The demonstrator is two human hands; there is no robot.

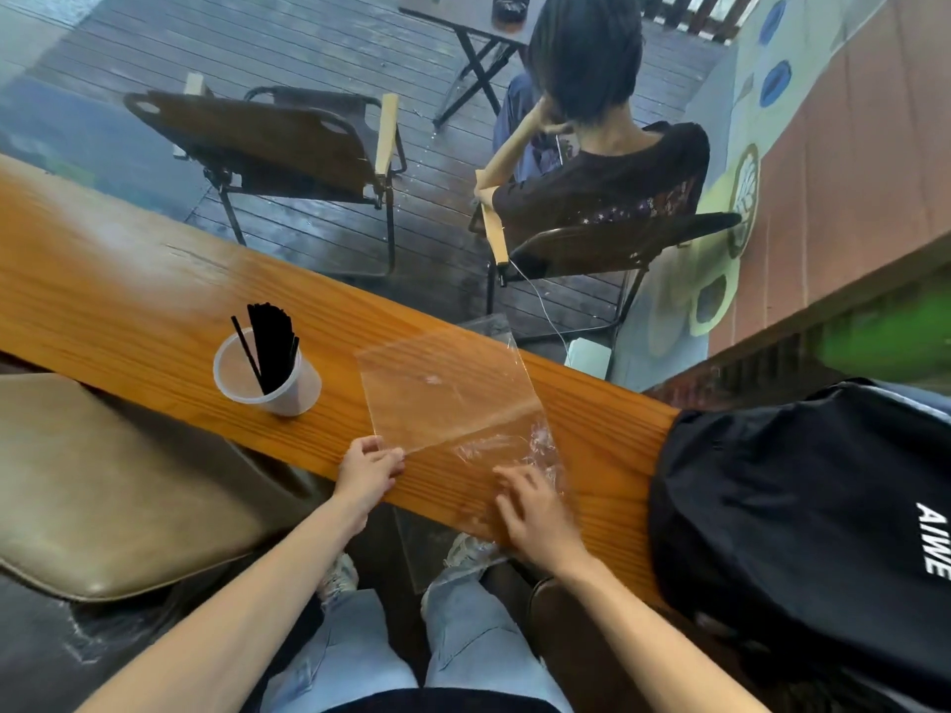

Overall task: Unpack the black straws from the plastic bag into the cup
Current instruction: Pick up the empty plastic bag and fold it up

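Observation:
A translucent plastic cup (288, 391) stands on the wooden counter (128, 301), left of centre, with a bundle of black straws (273, 347) upright in it. The clear plastic bag (447, 388) lies flat on the counter to the right of the cup, and no straws show inside it. My left hand (368, 473) pinches the bag's near left corner. My right hand (535, 512) rests with spread fingers on the crumpled near right end of the bag.
A black backpack (803, 532) sits on the counter's right end. A tan padded stool (113, 496) is at the lower left. Beyond the counter are two folding chairs (278, 146), one with a seated person (607, 162) facing away.

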